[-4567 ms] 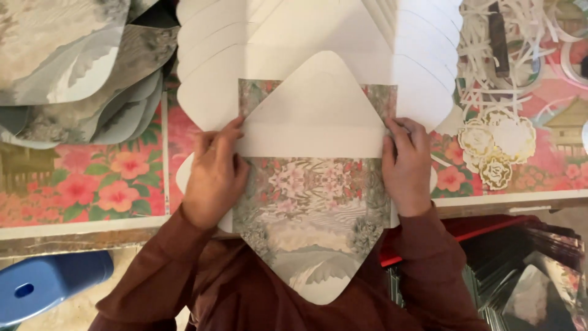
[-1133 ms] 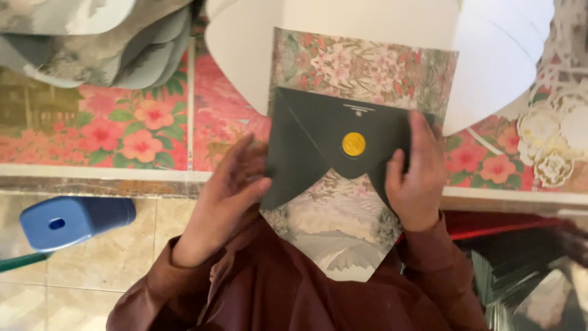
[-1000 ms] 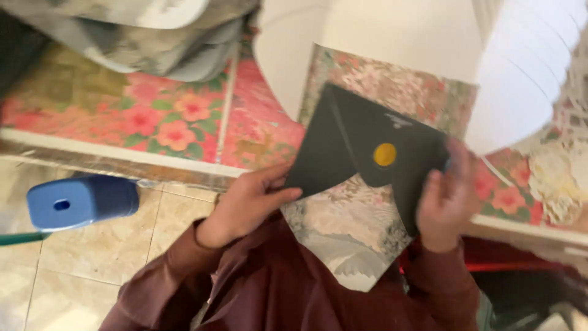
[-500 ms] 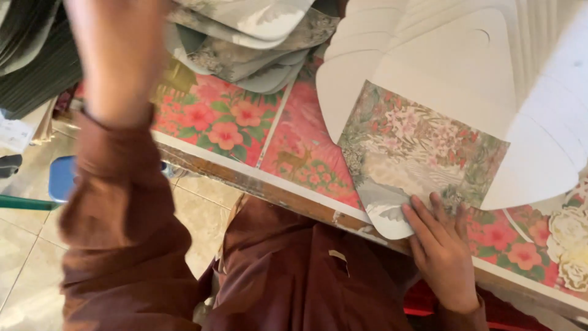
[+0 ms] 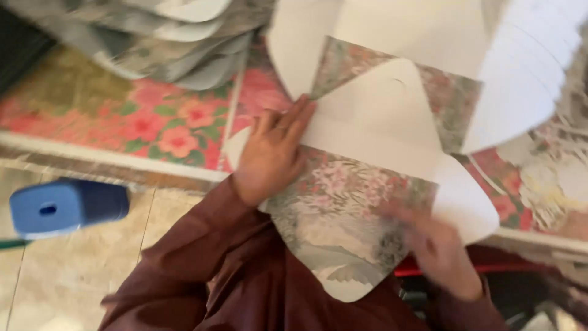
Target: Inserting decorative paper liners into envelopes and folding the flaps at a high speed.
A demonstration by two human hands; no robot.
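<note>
Left hand [image 5: 272,153] back, flat on the patterned envelope sheet [image 5: 349,214].

The surface [image 5: 153,125] is crowded: grey patterned sheets [image 5: 177,37] are stacked at the far left, white blanks [image 5: 527,79] are fanned at the far right. A floral strip left of the left hand [image 5: 272,150] is left bare.

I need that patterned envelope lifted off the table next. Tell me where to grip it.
Grip the patterned envelope by its rounded bottom flap, coming from the near side: it overhangs the table edge. The left hand presses its left edge; the right hand is blurred.
</note>
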